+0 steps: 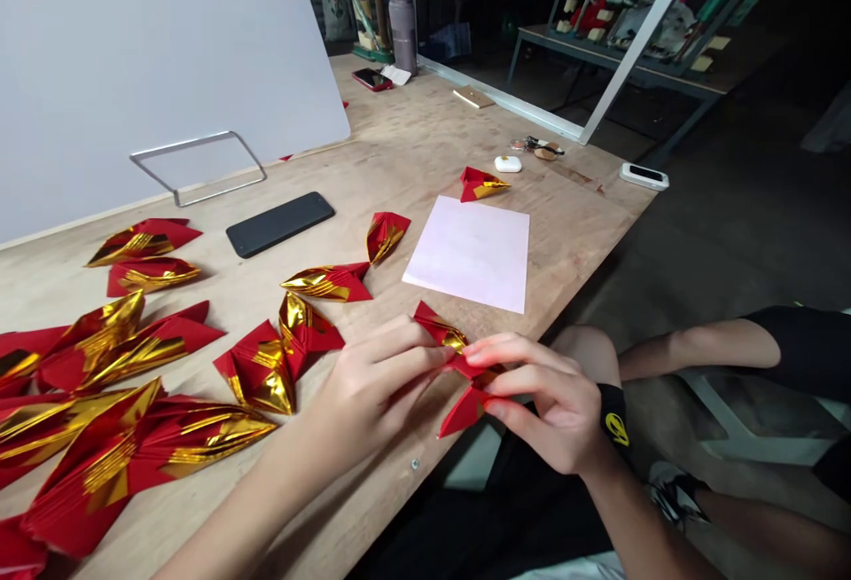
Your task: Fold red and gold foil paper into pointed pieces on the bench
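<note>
A folded red and gold paper piece (464, 413) is held between both hands over the table's front edge. My left hand (392, 376) has its fingers closed on the piece's upper left part. On the right side, my right hand (542, 398) pinches the same piece between thumb and fingers. Just left of my left hand lie folded red and gold pieces (256, 367) on the wooden table. A white square sheet (472, 252) lies flat beyond my hands, with another small folded piece (480, 184) at its far edge.
Several larger folded pieces (146, 447) cover the table's left. A black phone (280, 223), a wire stand (199, 172) and a white board (152, 57) are behind. A white case (508, 164) and a white device (644, 176) lie farther right. Another person's arm (698, 348) is at the right.
</note>
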